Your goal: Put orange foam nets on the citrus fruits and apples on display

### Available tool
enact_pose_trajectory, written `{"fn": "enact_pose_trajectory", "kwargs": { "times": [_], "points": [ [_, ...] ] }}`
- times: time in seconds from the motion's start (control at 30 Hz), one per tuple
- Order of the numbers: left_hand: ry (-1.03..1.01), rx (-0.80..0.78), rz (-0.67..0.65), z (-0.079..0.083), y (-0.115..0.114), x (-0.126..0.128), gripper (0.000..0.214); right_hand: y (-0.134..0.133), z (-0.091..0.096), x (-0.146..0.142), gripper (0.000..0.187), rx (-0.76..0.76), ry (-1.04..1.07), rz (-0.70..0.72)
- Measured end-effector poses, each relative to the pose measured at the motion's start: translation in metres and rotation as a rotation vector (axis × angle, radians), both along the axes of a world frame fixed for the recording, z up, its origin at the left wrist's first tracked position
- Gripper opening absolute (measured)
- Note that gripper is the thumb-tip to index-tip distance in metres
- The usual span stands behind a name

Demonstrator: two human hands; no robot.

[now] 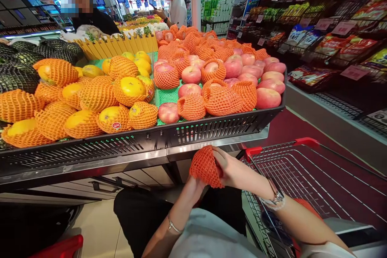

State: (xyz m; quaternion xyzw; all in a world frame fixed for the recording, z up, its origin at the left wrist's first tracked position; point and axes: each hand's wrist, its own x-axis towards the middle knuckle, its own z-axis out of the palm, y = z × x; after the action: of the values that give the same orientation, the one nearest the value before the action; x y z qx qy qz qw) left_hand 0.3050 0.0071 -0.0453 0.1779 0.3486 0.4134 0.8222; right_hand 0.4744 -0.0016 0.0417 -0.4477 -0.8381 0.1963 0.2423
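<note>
Head view: both hands meet low centre, just below the bench point(169, 151) edge. Right hand point(232, 167) has its fingers point(218, 160) curled closed over the top right side of an orange foam net point(205, 167), gripping it. Left hand point(193, 185) comes up from underneath; mostly hidden behind the net, so cannot tell how its fingers sit, only that it touches the net's lower edge. What's inside the net isn't visible. Watch point(275, 199) on the right wrist, thin bracelet point(173, 225) on the left.

Net sits in front of the bench, below its black slotted front rail point(211, 127), apart from the fruit on top. Just right of the hands: wire shopping cart point(302, 169) with red handle corners.

On the bench: netted and bare apples point(267, 97) on the right half, netted yellow fruit point(128, 90) on the left, dark melons point(18, 72) far left. Packaged goods shelf point(332, 44) along the right aisle. Two other people stand behind the display, one in dark top point(96, 20), one in white shirt point(178, 10).
</note>
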Motion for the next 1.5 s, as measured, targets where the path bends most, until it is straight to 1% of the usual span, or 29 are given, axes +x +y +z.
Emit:
{"fn": "enact_pose_trajectory", "kwargs": {
  "times": [0.03,0.1,0.27,0.3,0.33,0.37,0.4,0.47,0.5,0.53,0.6,0.67,0.77,0.83,0.9,0.93,0.97,1.0,1.07,1.13,1.17,1.2,1.23,1.27,1.3,1.33,1.4,1.5],
  "points": [
    [0.006,0.016,0.007,0.001,0.002,-0.002,0.065,0.001,-0.001,0.000,0.081,0.016,0.012,-0.006],
    [0.029,0.057,0.063,0.005,0.007,-0.008,0.063,0.002,0.000,-0.002,0.083,0.043,0.056,-0.009],
    [0.117,0.230,0.272,0.022,0.019,-0.026,0.042,0.002,0.008,-0.006,0.086,0.083,0.205,-0.038],
    [0.124,0.263,0.305,0.025,0.019,-0.029,0.042,0.001,0.010,-0.007,0.086,0.090,0.219,-0.041],
    [0.115,0.288,0.309,0.029,0.018,-0.031,0.046,0.000,0.010,-0.008,0.087,0.091,0.229,-0.040],
    [0.089,0.303,0.278,0.032,0.017,-0.032,0.055,-0.001,0.010,-0.009,0.088,0.087,0.239,-0.038],
    [0.050,0.313,0.209,0.035,0.014,-0.033,0.067,-0.003,0.010,-0.010,0.088,0.077,0.250,-0.034],
    [-0.012,0.324,0.018,0.039,0.009,-0.035,0.090,-0.005,0.010,-0.013,0.087,0.044,0.257,-0.027],
    [-0.021,0.325,-0.057,0.039,0.007,-0.037,0.096,-0.006,0.009,-0.015,0.085,0.034,0.255,-0.024],
    [-0.017,0.323,-0.106,0.038,0.006,-0.039,0.097,-0.006,0.009,-0.016,0.082,0.033,0.253,-0.023],
    [0.000,0.312,-0.165,0.035,0.005,-0.043,0.095,-0.006,0.007,-0.019,0.075,0.039,0.253,-0.028],
    [0.033,0.311,-0.185,0.032,0.005,-0.045,0.092,-0.005,0.006,-0.020,0.070,0.050,0.266,-0.029],
    [0.180,0.363,-0.130,0.031,0.004,-0.046,0.075,-0.003,0.006,-0.019,0.072,0.050,0.281,0.002],
    [0.280,0.455,-0.081,0.037,0.003,-0.045,0.064,-0.004,0.011,-0.014,0.072,0.066,0.284,0.054],
    [0.352,0.608,-0.059,0.051,0.006,-0.048,0.061,-0.009,0.019,-0.005,0.058,0.148,0.299,0.082],
    [0.390,0.708,-0.022,0.062,0.010,-0.050,0.064,-0.012,0.024,0.001,0.048,0.217,0.320,0.053],
    [0.437,0.821,0.035,0.076,0.015,-0.054,0.068,-0.015,0.028,0.007,0.038,0.305,0.359,-0.009],
    [0.496,0.941,0.125,0.092,0.023,-0.058,0.074,-0.019,0.033,0.013,0.030,0.407,0.427,-0.101],
    [0.671,1.184,0.335,0.132,0.046,-0.066,0.087,-0.022,0.040,0.024,0.023,0.622,0.625,-0.316],
    [0.939,1.409,0.517,0.177,0.077,-0.072,0.100,-0.023,0.044,0.031,0.017,0.825,0.812,-0.473],
    [1.073,1.501,0.566,0.198,0.094,-0.072,0.103,-0.022,0.044,0.033,0.014,0.903,0.859,-0.522],
    [1.203,1.570,0.569,0.218,0.112,-0.071,0.103,-0.022,0.045,0.034,0.011,0.956,0.867,-0.557],
    [1.333,1.617,0.518,0.236,0.129,-0.069,0.096,-0.023,0.045,0.036,0.010,0.991,0.845,-0.578],
    [1.452,1.638,0.441,0.250,0.145,-0.066,0.088,-0.023,0.045,0.038,0.010,1.011,0.802,-0.591],
    [1.559,1.639,0.365,0.260,0.160,-0.061,0.083,-0.025,0.046,0.040,0.011,1.027,0.752,-0.595],
    [1.662,1.628,0.287,0.266,0.172,-0.056,0.083,-0.027,0.049,0.042,0.012,1.051,0.706,-0.596],
    [1.852,1.598,0.131,0.267,0.189,-0.045,0.088,-0.030,0.056,0.047,0.016,1.170,0.660,-0.599],
    [2.096,1.548,-0.100,0.255,0.201,-0.034,0.088,-0.035,0.072,0.061,0.016,1.479,0.734,-0.627]
  ]
}}
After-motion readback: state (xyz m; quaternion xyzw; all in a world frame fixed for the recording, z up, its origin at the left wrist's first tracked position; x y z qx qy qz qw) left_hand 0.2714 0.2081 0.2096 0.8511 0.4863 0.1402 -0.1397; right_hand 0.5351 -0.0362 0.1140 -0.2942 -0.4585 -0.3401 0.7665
